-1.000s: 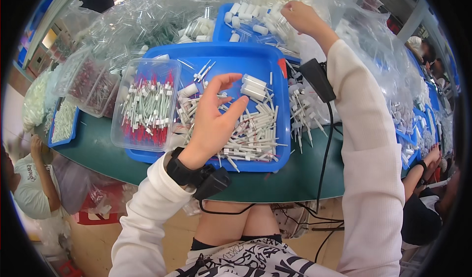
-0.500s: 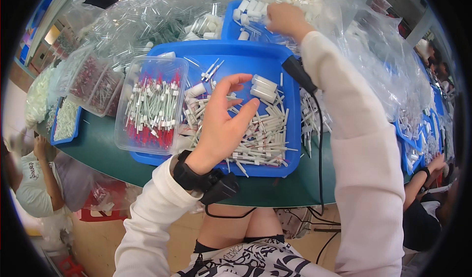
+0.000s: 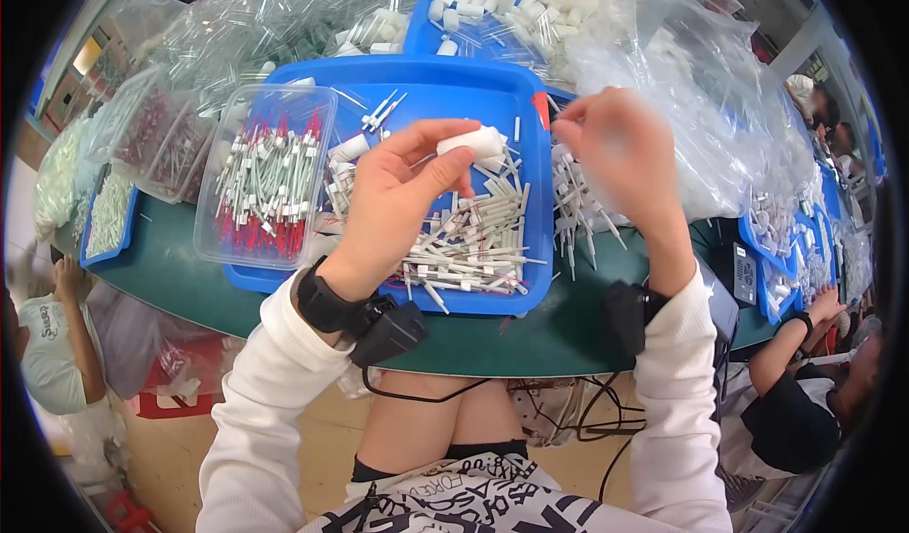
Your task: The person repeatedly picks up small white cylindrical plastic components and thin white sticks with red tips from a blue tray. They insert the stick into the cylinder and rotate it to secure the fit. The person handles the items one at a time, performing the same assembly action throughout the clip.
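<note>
Left hand (image 3: pixel 393 190) pinches smooth white plastic cylinder (image 3: pixel 485 143), upper centre, over glossy blue rectangular plastic tray (image 3: pixel 454 83) with thin white rod-shaped pieces (image 3: pixel 473 270). Right hand (image 3: pixel 627 154), right of centre, blurred; can't tell its grip.

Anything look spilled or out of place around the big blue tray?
Some thin white sticks lie jumbled outside the big blue tray, past its right edge, while similar ones lie inside. That looks like overflow, though they may have been put there.

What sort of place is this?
Likely a small-parts workshop or factory: a blue tray of slim white pieces, a clear box of red-and-white pieces, and a co-worker's arm at right.
</note>
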